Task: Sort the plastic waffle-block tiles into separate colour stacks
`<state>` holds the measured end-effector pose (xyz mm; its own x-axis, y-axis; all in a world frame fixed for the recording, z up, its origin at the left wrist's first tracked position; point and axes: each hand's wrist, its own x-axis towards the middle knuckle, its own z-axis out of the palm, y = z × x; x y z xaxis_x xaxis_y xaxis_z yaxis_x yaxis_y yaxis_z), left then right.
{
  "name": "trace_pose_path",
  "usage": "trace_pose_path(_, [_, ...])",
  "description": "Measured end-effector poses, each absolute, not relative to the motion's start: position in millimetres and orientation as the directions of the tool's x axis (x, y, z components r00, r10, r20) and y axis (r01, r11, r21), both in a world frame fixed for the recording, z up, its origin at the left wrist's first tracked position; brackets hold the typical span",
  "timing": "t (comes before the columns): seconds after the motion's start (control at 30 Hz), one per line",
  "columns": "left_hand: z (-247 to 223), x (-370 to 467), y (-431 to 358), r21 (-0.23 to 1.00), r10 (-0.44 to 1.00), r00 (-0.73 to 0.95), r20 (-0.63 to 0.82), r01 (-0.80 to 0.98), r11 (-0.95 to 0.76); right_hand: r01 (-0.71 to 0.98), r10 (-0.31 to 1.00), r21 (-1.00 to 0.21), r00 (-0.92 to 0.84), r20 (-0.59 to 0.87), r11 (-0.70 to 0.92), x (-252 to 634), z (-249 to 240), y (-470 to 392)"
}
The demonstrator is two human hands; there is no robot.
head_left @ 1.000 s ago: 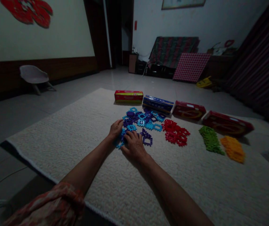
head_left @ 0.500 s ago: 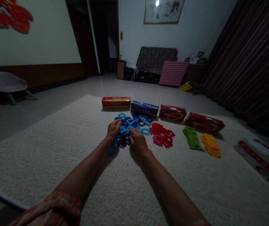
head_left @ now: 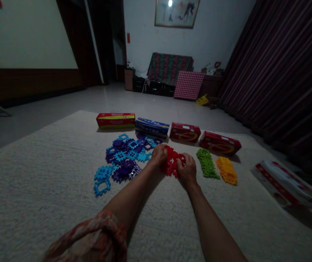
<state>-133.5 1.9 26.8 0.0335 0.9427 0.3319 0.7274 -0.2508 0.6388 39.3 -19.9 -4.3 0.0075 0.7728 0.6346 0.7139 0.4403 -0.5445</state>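
Red interlocking toy pieces [head_left: 172,161] lie between my two hands on the pale rug. My left hand [head_left: 159,155] closes on their left side, and my right hand [head_left: 188,169] has its fingers curled on their right side. To the left spreads a heap of light blue and purple interlocking pieces [head_left: 127,153], several of them frame-shaped with notched edges. Just right of my right hand lies a stack of green pieces [head_left: 207,163], with a stack of yellow-orange pieces [head_left: 226,170] beyond it. The fingertips are partly hidden by the red pieces.
Behind the pieces stands a row of boxes: a red and green box [head_left: 115,120], a blue box [head_left: 152,127] and two dark red boxes [head_left: 185,132]. A red and white package [head_left: 289,182] lies at the right of the rug [head_left: 49,174].
Both hands have moved right, from the blue and purple heap to the red pieces, which are now drawn closer together. The camera view has turned to the right.
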Motion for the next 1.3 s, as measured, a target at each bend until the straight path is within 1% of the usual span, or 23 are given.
trace_pose_path(0.1, [21, -125, 5, 0.592, 0.947, -0.036, 0.319, 0.788, -0.169, 0.699, 0.789, -0.580, 0.039, 0.613, 0.417, 43, -16, -14])
trace_pose_path(0.27, [10, -122, 4, 0.514, 0.938, -0.038, 0.345, 0.844, -0.155, 0.703, 0.803, -0.585, 0.033, 0.596, 0.405, 42, -23, -9])
trace_pose_path(0.4, [4, -116, 1, 0.498, 0.931, -0.027, 0.365, 0.850, -0.171, 0.712, 0.838, -0.603, 0.036, 0.544, 0.361, 40, -22, -11])
trace_pose_path(0.57, [16, -106, -3, 0.505, 0.958, 0.036, 0.285, 0.844, -0.181, 0.655, 0.861, -0.677, 0.079, 0.503, 0.336, 43, -17, -11])
trace_pose_path(0.67, [31, -113, 6, 0.481, 0.957, 0.028, 0.288, 0.860, -0.170, 0.617, 0.859, -0.713, 0.114, 0.499, 0.332, 45, -15, -9])
trace_pose_path(0.73, [39, -122, 19, 0.448, 0.958, -0.017, 0.286, 0.886, -0.118, 0.606, 0.857, -0.721, 0.120, 0.501, 0.336, 45, -14, -9])
trace_pose_path(0.87, [40, -147, 41, 0.325, 0.983, 0.007, 0.184, 0.943, -0.067, 0.607, 0.857, -0.720, 0.119, 0.502, 0.337, 43, -14, -10])
trace_pose_path(0.97, [35, -167, 40, 0.251, 0.993, 0.034, 0.114, 0.966, -0.062, 0.620, 0.859, -0.707, 0.103, 0.502, 0.339, 42, -13, -11])
trace_pose_path(1.07, [39, -186, 26, 0.208, 0.991, 0.038, 0.129, 0.976, -0.065, 0.623, 0.856, -0.701, 0.093, 0.508, 0.348, 42, -13, -12])
trace_pose_path(1.2, [56, -199, 4, 0.116, 0.991, -0.020, 0.129, 0.993, 0.004, 0.617, 0.855, -0.701, 0.085, 0.512, 0.359, 42, -13, -12])
trace_pose_path(1.23, [59, -199, -2, 0.108, 0.992, 0.001, 0.130, 0.994, -0.015, 0.617, 0.853, -0.699, 0.085, 0.515, 0.361, 42, -13, -12])
trace_pose_path(1.3, [60, -198, -12, 0.131, 0.988, 0.098, 0.121, 0.985, -0.114, 0.619, 0.849, -0.694, 0.082, 0.522, 0.367, 42, -13, -11])
